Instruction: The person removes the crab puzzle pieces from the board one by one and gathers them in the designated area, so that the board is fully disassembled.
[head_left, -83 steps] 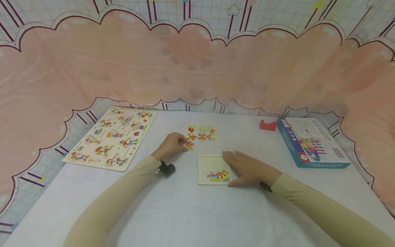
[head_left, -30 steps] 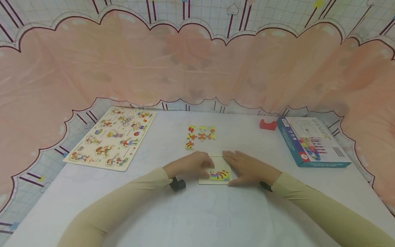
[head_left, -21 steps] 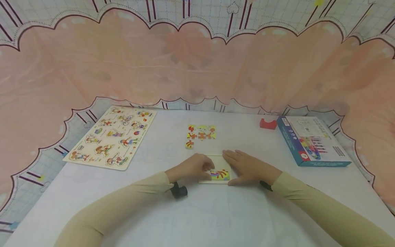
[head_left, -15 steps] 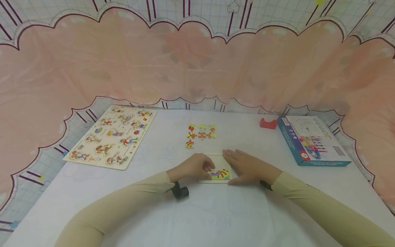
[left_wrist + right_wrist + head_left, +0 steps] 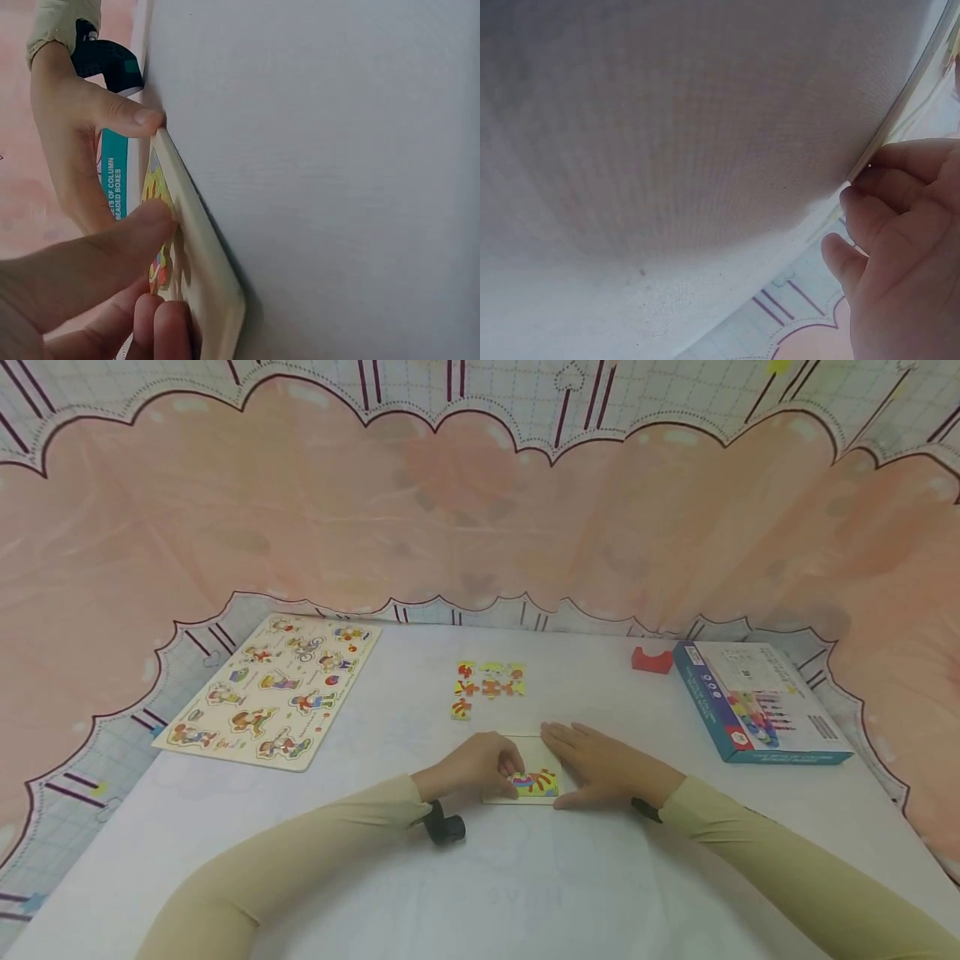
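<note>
My left hand pinches the left end of the bright puzzle pieces lying in a pale square tray. Up close in the left wrist view, the thumb presses the yellow printed face, with the other fingers at the tray's near side. My right hand lies along the tray's right edge, fingers extended and thumb spread at the lower corner. Beyond the tray, several loose puzzle pieces sit grouped on the white table, one row partly joined, with a single piece below at the left.
A board of printed children figures lies at the left. On the right are a teal-edged box and a red notched block. A patterned cloth hangs behind the white table.
My left hand has let go of a puzzle piece beside the loose group, moved right and nearer to the tray, and closed on the pieces there. My right hand has stayed at the tray edge.
</note>
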### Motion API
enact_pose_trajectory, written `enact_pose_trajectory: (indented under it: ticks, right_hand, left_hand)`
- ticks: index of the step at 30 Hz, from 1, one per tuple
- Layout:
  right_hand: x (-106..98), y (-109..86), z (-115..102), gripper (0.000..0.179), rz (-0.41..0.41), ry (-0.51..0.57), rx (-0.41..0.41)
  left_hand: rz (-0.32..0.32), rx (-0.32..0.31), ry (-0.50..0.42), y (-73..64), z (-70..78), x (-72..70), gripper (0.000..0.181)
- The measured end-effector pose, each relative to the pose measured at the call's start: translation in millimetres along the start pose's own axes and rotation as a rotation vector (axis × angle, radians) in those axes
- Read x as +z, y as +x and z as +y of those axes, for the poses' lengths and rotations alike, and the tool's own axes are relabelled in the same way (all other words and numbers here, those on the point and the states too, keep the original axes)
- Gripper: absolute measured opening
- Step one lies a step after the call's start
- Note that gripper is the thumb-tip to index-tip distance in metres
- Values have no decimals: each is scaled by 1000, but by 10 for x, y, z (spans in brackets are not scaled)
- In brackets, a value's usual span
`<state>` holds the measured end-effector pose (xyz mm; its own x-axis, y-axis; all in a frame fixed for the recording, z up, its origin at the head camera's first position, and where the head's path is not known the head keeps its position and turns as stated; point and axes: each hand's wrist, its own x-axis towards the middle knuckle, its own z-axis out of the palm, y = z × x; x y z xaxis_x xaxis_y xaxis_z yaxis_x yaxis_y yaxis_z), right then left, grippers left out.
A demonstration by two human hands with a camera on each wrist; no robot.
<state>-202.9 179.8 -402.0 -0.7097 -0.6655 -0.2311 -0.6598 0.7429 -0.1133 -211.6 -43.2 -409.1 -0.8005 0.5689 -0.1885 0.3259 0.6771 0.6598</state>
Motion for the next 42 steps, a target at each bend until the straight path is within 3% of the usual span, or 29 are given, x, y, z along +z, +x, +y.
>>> enact_pose_trajectory:
  ticks: [23, 34, 42]
  right_hand:
    - [28, 3, 21, 86, 7, 4, 11]
    - [24, 26, 34, 87, -13, 2, 10]
    - [14, 27, 25, 87, -19, 6, 20]
  left_hand:
    - [11, 40, -3, -23, -6, 19, 24]
    - [0, 21, -23, -49, 17, -5, 20]
    - [-20, 79, -19, -38, -15, -16, 21]
